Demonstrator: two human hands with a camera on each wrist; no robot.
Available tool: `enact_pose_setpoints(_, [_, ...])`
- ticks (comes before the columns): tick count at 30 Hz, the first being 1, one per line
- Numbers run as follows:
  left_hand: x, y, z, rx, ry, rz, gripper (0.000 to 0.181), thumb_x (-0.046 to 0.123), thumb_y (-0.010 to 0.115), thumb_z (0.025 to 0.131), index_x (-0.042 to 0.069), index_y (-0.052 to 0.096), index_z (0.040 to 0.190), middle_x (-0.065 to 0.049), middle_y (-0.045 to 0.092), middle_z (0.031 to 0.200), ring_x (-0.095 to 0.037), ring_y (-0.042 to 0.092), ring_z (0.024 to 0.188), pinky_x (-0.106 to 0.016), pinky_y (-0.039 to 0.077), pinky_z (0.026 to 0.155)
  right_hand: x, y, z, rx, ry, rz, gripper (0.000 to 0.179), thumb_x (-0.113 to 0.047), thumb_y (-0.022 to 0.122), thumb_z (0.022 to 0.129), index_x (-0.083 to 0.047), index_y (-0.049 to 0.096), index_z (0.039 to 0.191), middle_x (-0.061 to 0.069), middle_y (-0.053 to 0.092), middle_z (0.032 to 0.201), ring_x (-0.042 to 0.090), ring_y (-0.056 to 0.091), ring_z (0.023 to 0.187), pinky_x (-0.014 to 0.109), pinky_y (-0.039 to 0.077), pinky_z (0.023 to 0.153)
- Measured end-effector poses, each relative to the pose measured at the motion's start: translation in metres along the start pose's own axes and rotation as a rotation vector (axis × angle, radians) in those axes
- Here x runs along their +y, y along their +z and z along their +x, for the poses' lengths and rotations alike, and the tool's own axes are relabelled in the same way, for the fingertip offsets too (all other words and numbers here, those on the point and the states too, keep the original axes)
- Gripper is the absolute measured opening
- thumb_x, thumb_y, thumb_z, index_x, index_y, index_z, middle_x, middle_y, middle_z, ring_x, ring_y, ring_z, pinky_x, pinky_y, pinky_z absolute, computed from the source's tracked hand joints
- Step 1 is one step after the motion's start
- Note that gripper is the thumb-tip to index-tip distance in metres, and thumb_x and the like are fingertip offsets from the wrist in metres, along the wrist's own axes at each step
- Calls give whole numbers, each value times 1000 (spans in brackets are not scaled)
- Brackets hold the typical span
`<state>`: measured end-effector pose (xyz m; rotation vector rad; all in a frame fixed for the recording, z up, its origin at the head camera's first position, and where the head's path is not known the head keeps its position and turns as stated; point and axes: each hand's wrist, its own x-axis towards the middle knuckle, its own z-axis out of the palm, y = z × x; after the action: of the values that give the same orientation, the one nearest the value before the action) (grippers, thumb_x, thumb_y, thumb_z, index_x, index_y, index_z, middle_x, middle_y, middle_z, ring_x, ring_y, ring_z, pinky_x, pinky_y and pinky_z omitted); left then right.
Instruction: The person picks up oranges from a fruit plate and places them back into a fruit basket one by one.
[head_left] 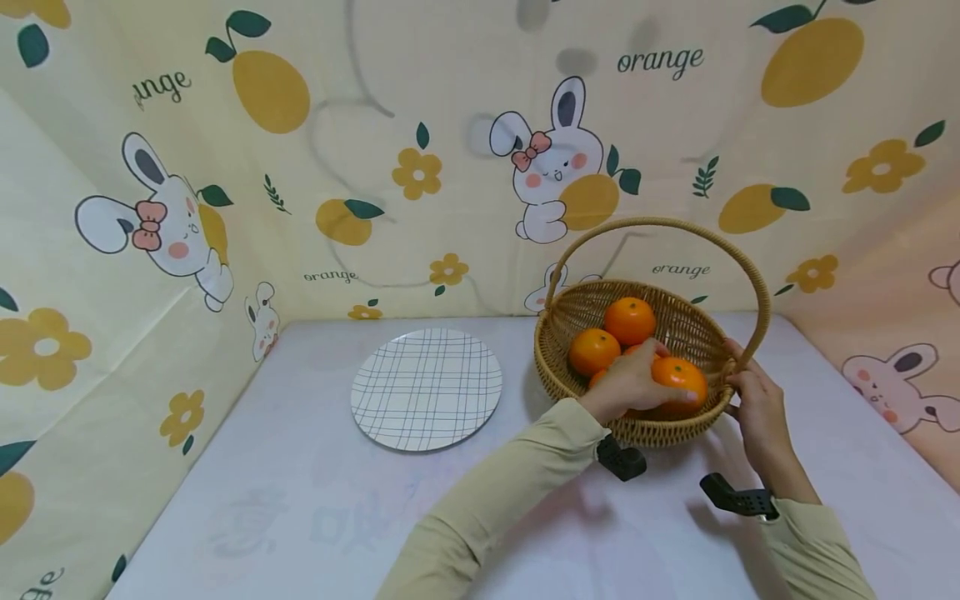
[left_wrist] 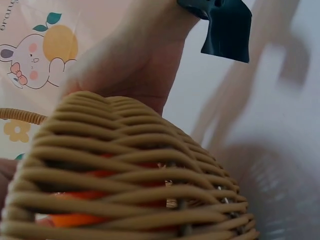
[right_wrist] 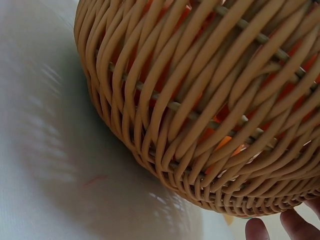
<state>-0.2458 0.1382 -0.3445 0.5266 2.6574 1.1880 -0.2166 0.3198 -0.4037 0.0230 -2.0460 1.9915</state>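
A round wicker basket (head_left: 660,433) with a tall arched handle holds several oranges (head_left: 630,320). My left hand (head_left: 633,382) reaches over its front rim and grips the orange (head_left: 684,382) at the right, thumb on the near side and fingers over the far side. In the left wrist view, the woven wall hides that hand's fingers. My right hand (head_left: 763,412) holds the basket's right rim at the foot of the handle. In the right wrist view, its fingertips (right_wrist: 295,225) show at the rim, below the weave.
A white round plate (head_left: 426,388) with a blue grid pattern lies left of the basket on the pale tabletop (head_left: 315,467). Behind stands a cream curtain (head_left: 465,75) printed with rabbits and oranges. Dark wrist cameras (head_left: 621,458) sit on both wrists.
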Motion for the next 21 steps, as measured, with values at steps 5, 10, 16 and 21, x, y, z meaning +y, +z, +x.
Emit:
enact_pose_setpoints(5, [0, 4, 3, -12, 22, 91, 50, 41, 80, 78, 24, 52, 116, 10, 59, 106, -8, 53, 100, -31, 36, 91, -2, -2, 0, -23, 10, -69, 51, -15, 27, 103, -9, 24, 153, 16, 16, 158, 25, 25, 138, 10, 44, 74])
enact_pose_setpoints(10, [1, 9, 6, -18, 37, 142, 51, 40, 80, 80, 22, 52, 119, 9, 59, 112, -7, 53, 107, -34, 32, 100, -2, -1, 0, -30, 19, -56, 51, -15, 27, 103, -11, 24, 154, 14, 15, 159, 23, 25, 137, 10, 45, 74])
enact_pose_setpoints(16, [3, 9, 8, -47, 30, 197, 51, 39, 78, 82, 21, 51, 121, 9, 59, 118, -7, 48, 118, -35, 25, 107, -3, -1, 0, -32, 21, -66, 51, -15, 25, 103, -10, 23, 154, 16, 14, 159, 25, 24, 138, 11, 45, 74])
enact_pose_setpoints(21, [2, 8, 8, -33, 31, 219, 52, 42, 79, 80, 22, 54, 120, 10, 59, 116, -7, 48, 117, -33, 28, 105, -4, -1, -1, -31, 14, -58, 51, -15, 26, 103, -9, 23, 154, 14, 14, 159, 24, 22, 139, 10, 45, 73])
